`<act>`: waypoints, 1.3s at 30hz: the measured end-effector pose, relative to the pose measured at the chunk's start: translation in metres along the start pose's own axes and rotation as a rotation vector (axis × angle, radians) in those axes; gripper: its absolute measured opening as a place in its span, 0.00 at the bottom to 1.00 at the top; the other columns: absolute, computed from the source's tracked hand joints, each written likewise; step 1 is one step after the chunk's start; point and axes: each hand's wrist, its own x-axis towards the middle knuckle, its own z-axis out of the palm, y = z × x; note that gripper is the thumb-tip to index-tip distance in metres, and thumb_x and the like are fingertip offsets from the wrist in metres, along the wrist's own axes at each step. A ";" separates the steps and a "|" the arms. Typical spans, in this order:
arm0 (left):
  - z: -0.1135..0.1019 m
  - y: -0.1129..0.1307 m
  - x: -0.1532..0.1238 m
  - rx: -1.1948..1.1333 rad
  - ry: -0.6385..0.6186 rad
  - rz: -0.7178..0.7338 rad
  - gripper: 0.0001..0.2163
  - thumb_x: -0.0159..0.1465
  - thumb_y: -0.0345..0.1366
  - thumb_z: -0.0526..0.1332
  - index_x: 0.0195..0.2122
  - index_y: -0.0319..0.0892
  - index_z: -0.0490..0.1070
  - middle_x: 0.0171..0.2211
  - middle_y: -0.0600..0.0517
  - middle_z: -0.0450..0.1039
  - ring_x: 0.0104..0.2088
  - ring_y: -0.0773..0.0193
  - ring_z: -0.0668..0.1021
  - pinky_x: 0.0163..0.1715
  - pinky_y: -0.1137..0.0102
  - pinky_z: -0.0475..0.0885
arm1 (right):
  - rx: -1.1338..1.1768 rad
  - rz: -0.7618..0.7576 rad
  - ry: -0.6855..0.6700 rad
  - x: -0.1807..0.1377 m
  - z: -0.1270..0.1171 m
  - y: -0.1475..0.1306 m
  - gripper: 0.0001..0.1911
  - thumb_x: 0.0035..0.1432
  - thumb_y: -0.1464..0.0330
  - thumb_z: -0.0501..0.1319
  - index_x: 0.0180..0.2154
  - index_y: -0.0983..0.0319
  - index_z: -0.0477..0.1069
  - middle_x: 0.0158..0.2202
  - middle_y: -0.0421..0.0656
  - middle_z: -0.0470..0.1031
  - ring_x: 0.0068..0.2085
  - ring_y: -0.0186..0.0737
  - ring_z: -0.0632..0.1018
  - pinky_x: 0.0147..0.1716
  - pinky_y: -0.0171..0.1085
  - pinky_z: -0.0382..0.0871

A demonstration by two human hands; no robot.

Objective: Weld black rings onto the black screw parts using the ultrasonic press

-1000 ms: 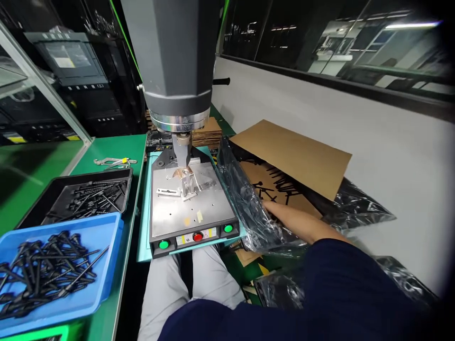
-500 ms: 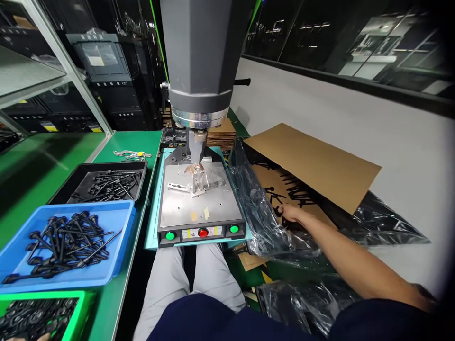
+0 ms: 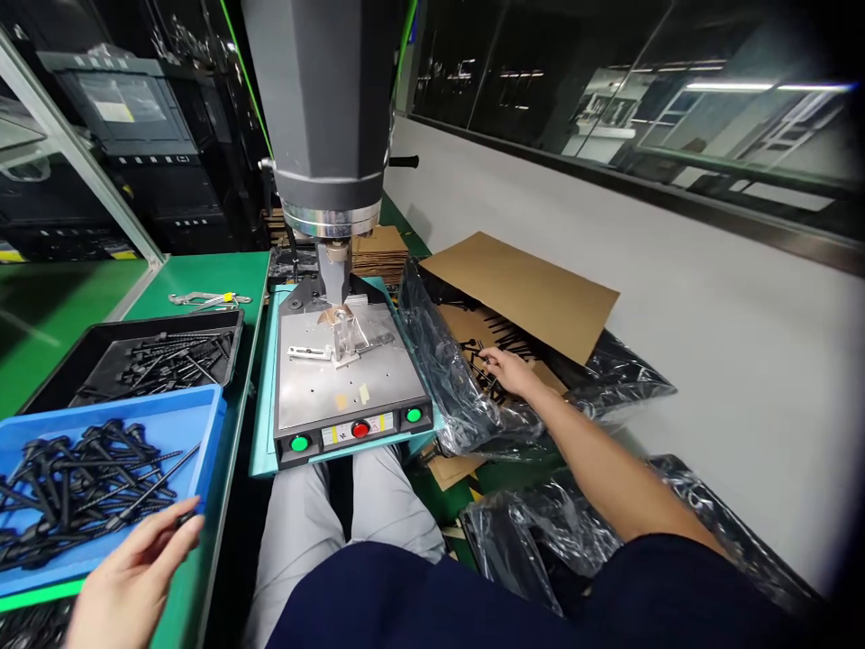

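Note:
My right hand [image 3: 508,370] reaches into a cardboard box [image 3: 520,288] lined with a black plastic bag [image 3: 446,379]. Its fingers touch loose black parts [image 3: 483,347] lying in the box, and I cannot see whether it grips one. My left hand [image 3: 128,581] is at the front edge of a blue tray [image 3: 195,424] full of long black screw-like parts [image 3: 68,482]. Its fingers pinch a small black part [image 3: 186,518]. Between the hands stands a press machine with a metal base plate [image 3: 348,379] and a grey head [image 3: 324,117].
A black tray [image 3: 135,361] of more black parts sits behind the blue one on the green bench [image 3: 203,270]. The machine front has two green buttons [image 3: 299,443] and a red button [image 3: 360,429]. More black plastic bags [image 3: 541,541] lie at lower right. A white wall [image 3: 676,297] runs along the right.
My left hand has come into view at the blue tray's front, pinching a small black part. My right hand has moved deeper into the box. The view has shifted.

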 end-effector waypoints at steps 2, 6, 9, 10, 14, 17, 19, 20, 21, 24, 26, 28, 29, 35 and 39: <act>0.029 0.011 0.002 -0.163 -0.141 0.009 0.25 0.40 0.61 0.71 0.37 0.56 0.81 0.30 0.56 0.81 0.34 0.54 0.81 0.40 0.62 0.76 | -0.021 -0.010 0.083 -0.002 0.001 -0.005 0.07 0.59 0.68 0.58 0.40 0.56 0.72 0.36 0.43 0.77 0.48 0.49 0.72 0.55 0.58 0.53; 0.079 0.033 0.005 -0.468 -0.359 0.003 0.28 0.39 0.50 0.77 0.40 0.42 0.82 0.29 0.49 0.80 0.29 0.60 0.79 0.33 0.67 0.77 | 0.015 0.030 0.246 -0.001 -0.007 -0.017 0.04 0.58 0.68 0.58 0.37 0.58 0.68 0.40 0.48 0.78 0.52 0.52 0.71 0.60 0.65 0.44; 0.103 0.049 0.006 -0.674 -0.494 -0.083 0.25 0.43 0.45 0.78 0.41 0.39 0.81 0.35 0.45 0.82 0.34 0.58 0.82 0.39 0.67 0.79 | 0.237 0.082 0.396 -0.008 -0.017 -0.040 0.07 0.58 0.64 0.59 0.39 0.59 0.67 0.42 0.50 0.78 0.49 0.50 0.74 0.58 0.56 0.56; 0.109 0.055 0.006 -0.737 -0.525 -0.120 0.23 0.44 0.43 0.78 0.40 0.38 0.81 0.37 0.44 0.82 0.36 0.58 0.83 0.42 0.66 0.79 | 0.385 0.069 0.398 -0.014 -0.018 -0.052 0.10 0.57 0.62 0.60 0.40 0.59 0.67 0.41 0.49 0.78 0.46 0.49 0.76 0.55 0.53 0.62; 0.123 0.085 0.004 -0.976 -0.572 -0.209 0.15 0.47 0.31 0.77 0.37 0.34 0.80 0.40 0.41 0.81 0.41 0.55 0.84 0.49 0.65 0.79 | 1.089 -0.020 0.024 -0.059 -0.008 -0.119 0.23 0.47 0.53 0.70 0.40 0.58 0.67 0.37 0.44 0.79 0.39 0.44 0.80 0.42 0.46 0.74; 0.132 0.107 0.002 -1.117 -0.584 -0.247 0.09 0.50 0.24 0.73 0.34 0.33 0.79 0.38 0.42 0.81 0.44 0.54 0.83 0.53 0.65 0.77 | 1.412 -0.076 -0.201 -0.100 0.010 -0.171 0.23 0.45 0.55 0.74 0.36 0.57 0.66 0.37 0.39 0.77 0.41 0.43 0.81 0.41 0.45 0.77; 0.138 0.116 0.001 -1.180 -0.624 -0.270 0.07 0.53 0.22 0.70 0.33 0.33 0.78 0.37 0.43 0.81 0.43 0.55 0.83 0.53 0.65 0.77 | 1.485 -0.138 -0.211 -0.122 0.023 -0.199 0.20 0.48 0.57 0.73 0.35 0.57 0.66 0.35 0.38 0.76 0.40 0.41 0.81 0.39 0.42 0.78; 0.140 0.119 0.001 -1.202 -0.653 -0.280 0.06 0.54 0.22 0.69 0.33 0.34 0.78 0.37 0.43 0.81 0.43 0.57 0.83 0.52 0.66 0.77 | 1.495 -0.168 -0.192 -0.131 0.029 -0.211 0.18 0.50 0.58 0.73 0.35 0.57 0.66 0.35 0.38 0.76 0.39 0.40 0.81 0.37 0.41 0.79; 0.142 0.120 0.001 -1.220 -0.686 -0.288 0.05 0.55 0.22 0.69 0.33 0.34 0.78 0.36 0.44 0.81 0.41 0.58 0.84 0.50 0.67 0.78 | 1.498 -0.195 -0.164 -0.137 0.034 -0.220 0.17 0.52 0.59 0.72 0.36 0.56 0.66 0.35 0.38 0.76 0.38 0.40 0.81 0.36 0.40 0.79; 0.145 0.117 -0.002 -1.274 -0.772 -0.309 0.05 0.58 0.24 0.68 0.36 0.36 0.78 0.36 0.47 0.81 0.36 0.64 0.83 0.43 0.71 0.80 | 1.512 -0.254 -0.051 -0.151 0.049 -0.242 0.16 0.55 0.61 0.70 0.37 0.56 0.65 0.38 0.39 0.76 0.41 0.42 0.81 0.39 0.43 0.80; 0.145 0.114 -0.005 -1.324 -0.782 -0.329 0.06 0.59 0.24 0.67 0.37 0.37 0.77 0.36 0.48 0.81 0.35 0.67 0.83 0.40 0.74 0.80 | 1.514 -0.285 0.020 -0.157 0.057 -0.250 0.14 0.56 0.63 0.70 0.37 0.55 0.64 0.39 0.39 0.76 0.43 0.43 0.81 0.43 0.46 0.80; 0.145 0.111 -0.007 -1.376 -0.741 -0.352 0.06 0.59 0.22 0.65 0.36 0.37 0.77 0.37 0.49 0.81 0.35 0.69 0.82 0.40 0.77 0.79 | 1.483 -0.317 0.057 -0.162 0.063 -0.254 0.12 0.58 0.64 0.68 0.36 0.55 0.65 0.40 0.40 0.77 0.44 0.44 0.82 0.46 0.48 0.79; 0.145 0.111 -0.007 -1.399 -0.708 -0.361 0.06 0.59 0.21 0.65 0.35 0.37 0.77 0.37 0.50 0.81 0.36 0.70 0.82 0.40 0.78 0.79 | 1.457 -0.340 0.065 -0.164 0.067 -0.255 0.11 0.58 0.64 0.68 0.36 0.55 0.65 0.40 0.40 0.77 0.45 0.45 0.82 0.47 0.49 0.78; 0.137 0.117 -0.003 -1.366 -0.657 -0.341 0.06 0.58 0.21 0.66 0.34 0.36 0.78 0.35 0.50 0.81 0.36 0.68 0.82 0.41 0.78 0.79 | 1.346 -0.522 0.141 -0.172 0.083 -0.250 0.07 0.60 0.71 0.65 0.37 0.54 0.68 0.45 0.42 0.79 0.50 0.46 0.80 0.52 0.52 0.75; 0.134 0.113 -0.001 -1.172 -0.704 -0.224 0.11 0.49 0.27 0.74 0.34 0.37 0.79 0.33 0.51 0.81 0.31 0.70 0.81 0.36 0.82 0.79 | 1.237 -0.582 0.096 -0.179 0.080 -0.248 0.05 0.62 0.68 0.65 0.36 0.56 0.68 0.46 0.44 0.79 0.51 0.44 0.80 0.52 0.48 0.75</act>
